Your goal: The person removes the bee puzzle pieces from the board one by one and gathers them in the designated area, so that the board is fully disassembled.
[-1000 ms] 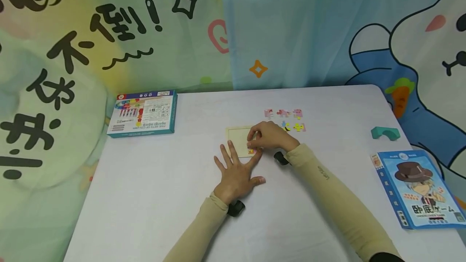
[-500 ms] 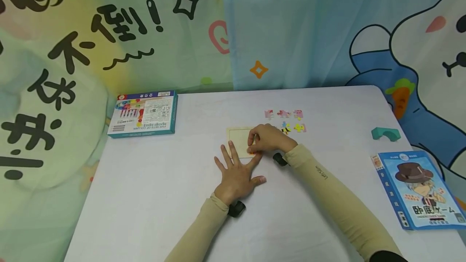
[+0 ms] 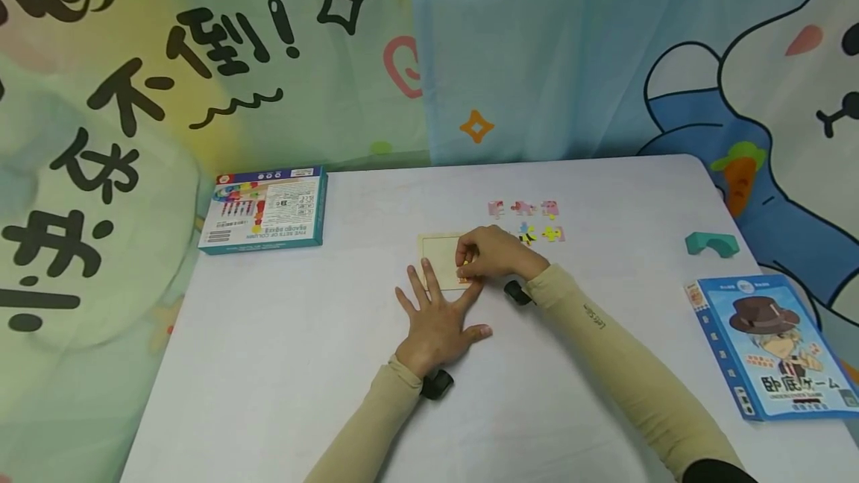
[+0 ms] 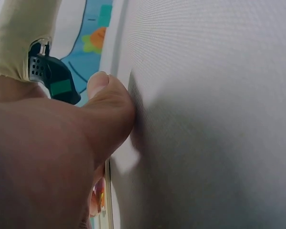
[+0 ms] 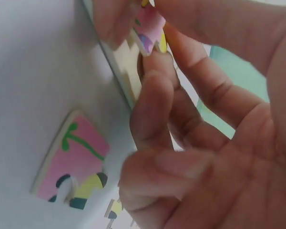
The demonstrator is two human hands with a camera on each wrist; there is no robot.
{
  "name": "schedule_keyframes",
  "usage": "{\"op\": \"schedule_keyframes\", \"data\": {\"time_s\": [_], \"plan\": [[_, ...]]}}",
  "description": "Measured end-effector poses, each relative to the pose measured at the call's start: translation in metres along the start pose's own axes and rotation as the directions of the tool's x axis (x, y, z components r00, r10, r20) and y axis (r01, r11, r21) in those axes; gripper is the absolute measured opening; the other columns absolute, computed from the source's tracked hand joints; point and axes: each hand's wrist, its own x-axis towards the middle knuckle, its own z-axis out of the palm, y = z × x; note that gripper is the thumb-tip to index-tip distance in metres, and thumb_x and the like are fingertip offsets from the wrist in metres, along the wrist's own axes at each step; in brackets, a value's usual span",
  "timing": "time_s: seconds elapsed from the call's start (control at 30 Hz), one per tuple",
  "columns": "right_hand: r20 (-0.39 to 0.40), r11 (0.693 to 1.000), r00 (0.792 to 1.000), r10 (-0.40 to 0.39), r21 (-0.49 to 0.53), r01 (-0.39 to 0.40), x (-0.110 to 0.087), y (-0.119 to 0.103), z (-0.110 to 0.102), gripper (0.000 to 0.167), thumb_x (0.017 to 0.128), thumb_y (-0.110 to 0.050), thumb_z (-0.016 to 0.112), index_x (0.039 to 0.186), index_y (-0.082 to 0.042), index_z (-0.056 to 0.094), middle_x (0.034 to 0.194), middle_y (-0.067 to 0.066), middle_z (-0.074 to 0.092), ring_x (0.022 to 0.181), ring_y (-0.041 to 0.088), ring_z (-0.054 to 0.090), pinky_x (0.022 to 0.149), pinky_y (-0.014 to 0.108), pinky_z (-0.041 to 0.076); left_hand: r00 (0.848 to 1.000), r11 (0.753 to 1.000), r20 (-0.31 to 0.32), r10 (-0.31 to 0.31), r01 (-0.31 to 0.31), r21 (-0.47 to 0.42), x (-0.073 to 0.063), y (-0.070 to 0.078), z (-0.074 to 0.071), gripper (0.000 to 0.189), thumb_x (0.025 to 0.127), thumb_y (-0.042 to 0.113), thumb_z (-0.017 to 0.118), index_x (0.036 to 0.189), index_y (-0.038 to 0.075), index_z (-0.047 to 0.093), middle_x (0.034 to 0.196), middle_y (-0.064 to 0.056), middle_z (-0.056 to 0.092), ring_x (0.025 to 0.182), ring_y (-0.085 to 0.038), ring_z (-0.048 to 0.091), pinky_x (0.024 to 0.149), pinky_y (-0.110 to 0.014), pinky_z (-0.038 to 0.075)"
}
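I observe a small puzzle piece (image 5: 150, 29), pink with yellow and purple marks, pinched between the thumb and fingers of the right hand (image 3: 493, 253), directly over the near right corner of the tray (image 3: 439, 252). The tray, a pale shallow frame, lies at the middle of the desk (image 3: 302, 349). The left hand (image 3: 439, 323) rests flat on the desk, fingers spread and straight, grasping nothing; its fingertips touch the tray's near edge. In the right wrist view, a loose piece (image 5: 71, 164) lies on the desk just beside the tray. Further loose pieces (image 3: 526, 221) sit behind the right hand. A box (image 3: 265, 209) lies far left; a booklet (image 3: 772, 345) and teal block (image 3: 711, 244) lie far right.
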Motion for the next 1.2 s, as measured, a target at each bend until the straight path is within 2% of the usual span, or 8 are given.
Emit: {"op": "schedule_keyframes", "data": {"time_s": [0.13, 0.27, 0.47, 0.67, 0.8, 0.93, 1.07, 1.2], "plan": [[0.002, 1.0, 1.0, 0.003, 0.025, -0.004, -0.001, 0.003, -0.001, 0.013, 0.091, -0.014, 0.083, 0.102, -0.011, 0.077, 0.093, 0.002, 0.076, 0.081, 0.013, 0.065, 0.075, 0.03, 0.051, 1.0, 1.0, -0.001, -0.001, 0.001, -0.009, 0.0, 0.001, -0.001, 0.086, 0.093, 0.071, 0.064, 0.167, 0.045, 0.029, 0.168, -0.042, -0.015, 0.154, -0.066, -0.014, 0.113, -0.089, 0.008], [-0.024, 0.997, 0.999, 0.045, 0.057, -0.043, -0.003, 0.003, -0.003, 0.018, 0.091, -0.013, 0.083, 0.107, -0.009, 0.079, 0.097, 0.004, 0.078, 0.087, 0.015, 0.07, 0.08, 0.032, 0.054, 1.0, 1.0, -0.009, 0.002, -0.002, -0.009, 0.0, 0.001, -0.001, 0.086, 0.093, 0.071, 0.065, 0.166, 0.045, 0.029, 0.168, -0.042, -0.014, 0.154, -0.066, -0.013, 0.113, -0.089, 0.008], [-0.048, 0.994, 0.995, 0.085, 0.077, -0.081, -0.005, 0.005, -0.005, 0.017, 0.089, -0.018, 0.086, 0.103, -0.008, 0.082, 0.09, 0.003, 0.078, 0.08, 0.014, 0.067, 0.071, 0.028, 0.051, 1.0, 1.0, -0.022, 0.01, -0.011, -0.011, 0.001, 0.001, 0.0, 0.086, 0.093, 0.071, 0.065, 0.166, 0.046, 0.029, 0.167, -0.044, -0.012, 0.154, -0.067, -0.012, 0.112, -0.09, 0.009], [-0.017, 0.997, 0.999, 0.051, 0.064, -0.05, -0.006, 0.006, -0.004, 0.01, 0.095, -0.022, 0.082, 0.098, -0.012, 0.08, 0.084, -0.001, 0.073, 0.076, 0.012, 0.06, 0.07, 0.028, 0.047, 1.0, 1.0, -0.017, 0.012, -0.013, -0.014, 0.001, 0.001, 0.002, 0.086, 0.093, 0.071, 0.065, 0.167, 0.045, 0.029, 0.167, -0.043, -0.014, 0.154, -0.067, -0.014, 0.112, -0.09, 0.008], [-0.024, 0.998, 0.999, 0.022, 0.059, -0.02, -0.007, 0.005, -0.007, 0.011, 0.099, -0.022, 0.077, 0.1, -0.012, 0.074, 0.088, 0.001, 0.071, 0.079, 0.014, 0.058, 0.074, 0.03, 0.047, 1.0, 1.0, -0.015, 0.013, -0.013, -0.014, 0.002, 0.002, 0.002, 0.086, 0.093, 0.071, 0.065, 0.167, 0.045, 0.03, 0.167, -0.043, -0.015, 0.154, -0.066, -0.014, 0.113, -0.089, 0.007], [-0.053, 0.998, 0.999, 0.014, 0.068, -0.01, -0.01, 0.006, -0.01, 0.01, 0.103, -0.02, 0.071, 0.105, -0.01, 0.069, 0.095, 0.005, 0.072, 0.078, 0.015, 0.057, 0.072, 0.031, 0.046, 1.0, 1.0, -0.014, 0.014, -0.014, -0.007, 0.003, 0.002, 0.002, 0.086, 0.093, 0.072, 0.065, 0.166, 0.046, 0.03, 0.168, -0.043, -0.013, 0.154, -0.067, -0.013, 0.113, -0.089, 0.008], [-0.055, 0.991, 0.998, 0.016, 0.13, -0.008, -0.015, 0.01, -0.014, 0.012, 0.107, -0.019, 0.065, 0.109, -0.008, 0.065, 0.102, 0.011, 0.076, 0.077, 0.018, 0.06, 0.067, 0.03, 0.046, 1.0, 1.0, -0.01, 0.009, -0.009, 0.001, 0.001, 0.001, 0.003, 0.086, 0.093, 0.072, 0.065, 0.166, 0.047, 0.029, 0.168, -0.044, -0.012, 0.154, -0.067, -0.012, 0.113, -0.089, 0.009], [-0.072, 0.978, 0.997, 0.019, 0.208, -0.003, -0.021, 0.019, -0.018, 0.015, 0.108, -0.02, 0.063, 0.113, -0.005, 0.063, 0.096, 0.014, 0.077, 0.074, 0.023, 0.066, 0.062, 0.029, 0.049, 1.0, 1.0, -0.022, 0.009, -0.009, -0.011, -0.001, 0.0, 0.003, 0.085, 0.093, 0.071, 0.065, 0.166, 0.046, 0.029, 0.168, -0.043, -0.012, 0.154, -0.067, -0.012, 0.113, -0.089, 0.007]]}}
